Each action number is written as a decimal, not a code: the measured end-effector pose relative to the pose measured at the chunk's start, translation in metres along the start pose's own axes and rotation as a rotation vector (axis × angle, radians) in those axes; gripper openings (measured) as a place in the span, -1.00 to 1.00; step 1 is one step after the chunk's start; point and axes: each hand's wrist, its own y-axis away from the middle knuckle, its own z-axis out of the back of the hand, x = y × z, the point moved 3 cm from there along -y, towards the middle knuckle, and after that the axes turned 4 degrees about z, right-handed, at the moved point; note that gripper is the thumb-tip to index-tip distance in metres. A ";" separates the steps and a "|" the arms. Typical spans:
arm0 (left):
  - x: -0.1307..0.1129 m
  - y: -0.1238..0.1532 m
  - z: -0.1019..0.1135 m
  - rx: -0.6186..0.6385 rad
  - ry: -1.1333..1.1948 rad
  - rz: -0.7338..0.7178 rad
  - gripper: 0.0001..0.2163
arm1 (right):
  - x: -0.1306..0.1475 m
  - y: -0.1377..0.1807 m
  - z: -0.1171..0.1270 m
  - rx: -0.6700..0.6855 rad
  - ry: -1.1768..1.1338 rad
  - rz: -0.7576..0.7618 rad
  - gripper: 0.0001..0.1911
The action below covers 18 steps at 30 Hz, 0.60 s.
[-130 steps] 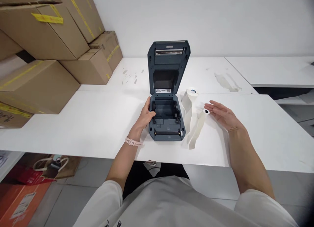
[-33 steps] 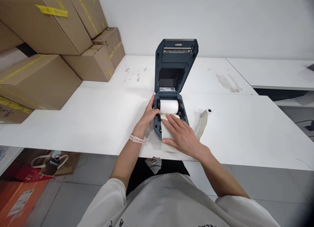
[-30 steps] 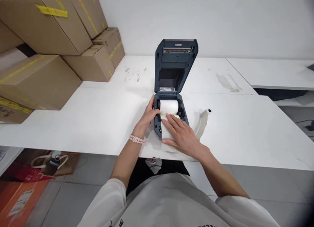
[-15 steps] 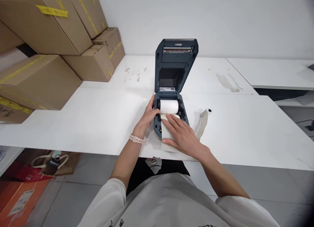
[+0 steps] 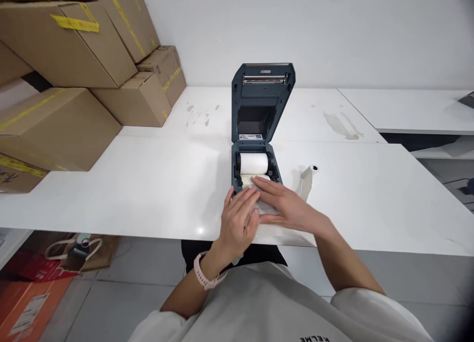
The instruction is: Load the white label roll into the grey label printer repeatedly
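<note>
A dark grey label printer point(image 5: 258, 112) stands on the white table point(image 5: 155, 184) with its lid swung up. A white paper roll point(image 5: 254, 163) sits in its bay, and a strip of paper runs forward over the printer's front. My right hand point(image 5: 283, 204) lies flat on that strip, fingers stretched out. My left hand point(image 5: 239, 221), with a pink watch at the wrist, rests over the strip's near end beside the right hand, fingers extended. The strip's end is mostly hidden under both hands.
Several cardboard boxes point(image 5: 74, 85) with yellow tape are stacked at the left and back left. A small used roll core with a paper tail point(image 5: 308, 176) lies right of the printer. Another white table point(image 5: 407, 107) stands at the back right. Bags sit on the floor at lower left.
My left hand has left the printer's left side and come down onto the paper strip next to my right hand. The right hand has shifted slightly right along the strip.
</note>
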 end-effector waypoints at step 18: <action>0.006 0.026 -0.009 -0.014 -0.062 -0.084 -0.69 | -0.121 -0.137 0.138 -0.705 -0.564 -0.303 -0.04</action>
